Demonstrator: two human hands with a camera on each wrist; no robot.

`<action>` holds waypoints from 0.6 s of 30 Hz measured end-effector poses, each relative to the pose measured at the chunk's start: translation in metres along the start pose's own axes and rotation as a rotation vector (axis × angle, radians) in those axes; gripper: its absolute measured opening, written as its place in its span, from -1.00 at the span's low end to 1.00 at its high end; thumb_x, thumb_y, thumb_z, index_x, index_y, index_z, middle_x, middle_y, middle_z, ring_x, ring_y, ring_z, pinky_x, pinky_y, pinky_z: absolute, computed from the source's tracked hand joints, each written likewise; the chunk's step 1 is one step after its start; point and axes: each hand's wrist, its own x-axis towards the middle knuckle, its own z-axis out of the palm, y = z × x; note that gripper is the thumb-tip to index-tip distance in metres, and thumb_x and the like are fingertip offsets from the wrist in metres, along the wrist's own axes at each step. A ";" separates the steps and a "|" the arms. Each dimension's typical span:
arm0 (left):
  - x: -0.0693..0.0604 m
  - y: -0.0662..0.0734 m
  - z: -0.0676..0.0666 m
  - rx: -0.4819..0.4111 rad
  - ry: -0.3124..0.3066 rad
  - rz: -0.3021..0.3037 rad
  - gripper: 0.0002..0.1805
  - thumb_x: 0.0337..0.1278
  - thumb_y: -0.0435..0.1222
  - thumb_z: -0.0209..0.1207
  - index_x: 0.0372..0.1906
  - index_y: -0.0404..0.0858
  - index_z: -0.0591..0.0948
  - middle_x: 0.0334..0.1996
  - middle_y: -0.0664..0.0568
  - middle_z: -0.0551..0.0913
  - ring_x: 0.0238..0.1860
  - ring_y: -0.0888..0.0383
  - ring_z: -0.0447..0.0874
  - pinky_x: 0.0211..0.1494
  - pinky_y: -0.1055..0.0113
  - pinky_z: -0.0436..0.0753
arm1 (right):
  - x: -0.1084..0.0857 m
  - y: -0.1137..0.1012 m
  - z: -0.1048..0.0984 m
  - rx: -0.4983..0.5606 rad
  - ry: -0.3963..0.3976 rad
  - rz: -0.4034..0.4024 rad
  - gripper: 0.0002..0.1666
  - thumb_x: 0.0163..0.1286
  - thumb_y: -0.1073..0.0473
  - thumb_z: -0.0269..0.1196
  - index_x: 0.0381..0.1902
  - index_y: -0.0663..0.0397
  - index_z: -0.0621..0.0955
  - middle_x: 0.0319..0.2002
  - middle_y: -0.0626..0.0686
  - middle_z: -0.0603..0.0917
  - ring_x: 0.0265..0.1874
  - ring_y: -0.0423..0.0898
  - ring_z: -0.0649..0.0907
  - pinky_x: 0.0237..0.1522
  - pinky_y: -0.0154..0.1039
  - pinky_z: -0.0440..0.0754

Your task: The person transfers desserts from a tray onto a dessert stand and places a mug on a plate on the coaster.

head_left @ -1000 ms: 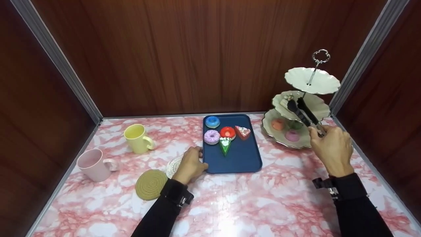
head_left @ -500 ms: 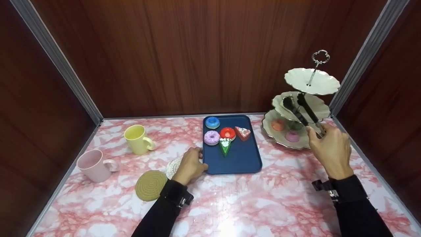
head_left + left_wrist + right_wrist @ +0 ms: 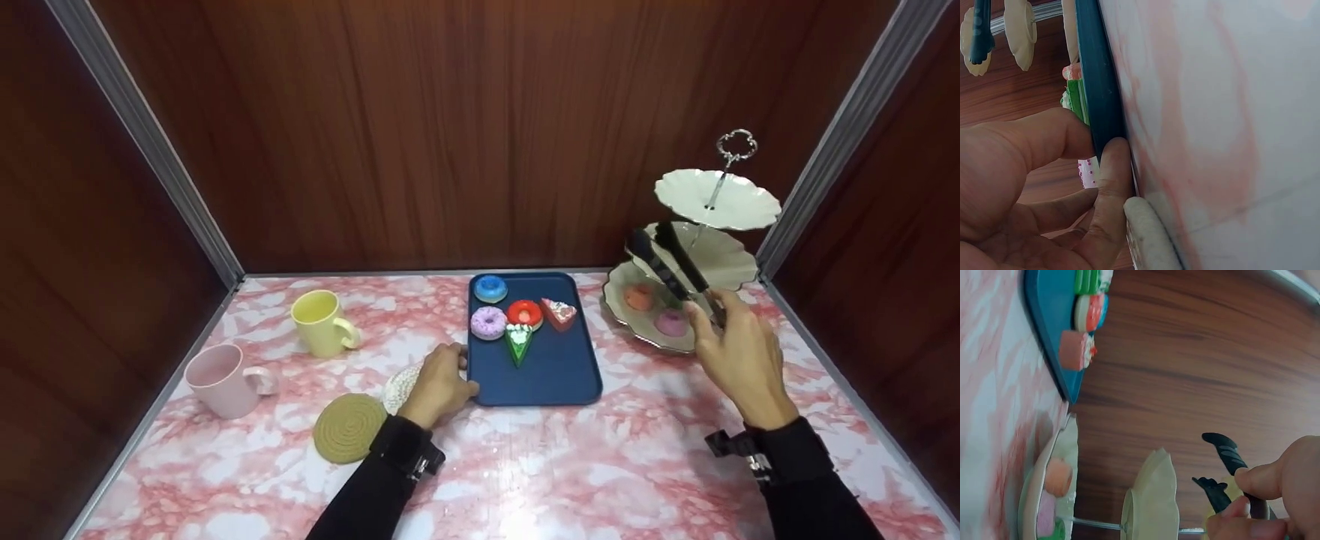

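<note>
My left hand [image 3: 441, 384] pinches the near left edge of the dark blue tray [image 3: 551, 375], thumb and fingers on its rim in the left wrist view. A blue donut [image 3: 490, 289], purple donut [image 3: 489, 323], red donut [image 3: 524, 316], red cake slice [image 3: 559, 314] and green cake slice [image 3: 518, 342] lie on the tray. In my right hand [image 3: 739, 356] is a pair of black-tipped tongs [image 3: 661, 271], their tips spread apart in front of the three-tier stand [image 3: 718, 199]. Whether anything sits between the tips, I cannot tell.
An orange piece [image 3: 638, 296] and a pink piece [image 3: 672, 322] rest on the stand's bottom tier. To the left stand a yellow mug [image 3: 324, 324] and a pink mug [image 3: 227, 381]. An olive coaster [image 3: 349, 428] and a white coaster [image 3: 397, 386] lie beside my left hand.
My right hand has moved the tongs left and down across the stand. The pale cake piece on the middle tier is no longer visible. My left hand stays on the tray.
</note>
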 end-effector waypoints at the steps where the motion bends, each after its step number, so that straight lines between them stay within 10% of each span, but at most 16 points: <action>1: -0.001 0.000 0.000 -0.004 0.000 0.002 -0.28 -0.35 -0.36 0.30 0.16 -0.23 0.44 -0.16 0.02 0.50 -0.17 0.13 0.43 0.00 0.27 0.48 | -0.002 -0.001 0.001 -0.001 -0.017 -0.004 -0.39 0.26 -0.29 0.05 0.11 -0.06 0.49 -0.37 0.08 0.64 -0.34 0.17 0.63 -0.51 0.05 0.40; 18: -0.001 -0.001 0.000 0.024 0.038 0.064 -0.28 -0.41 -0.34 0.30 0.14 -0.28 0.47 -0.20 -0.03 0.53 -0.23 0.14 0.43 -0.06 0.28 0.48 | -0.024 -0.012 0.034 0.146 -0.336 -0.172 -0.42 0.40 -0.09 -0.06 0.24 0.09 0.15 -0.51 0.02 0.53 -0.65 -0.14 0.47 -0.64 -0.25 0.40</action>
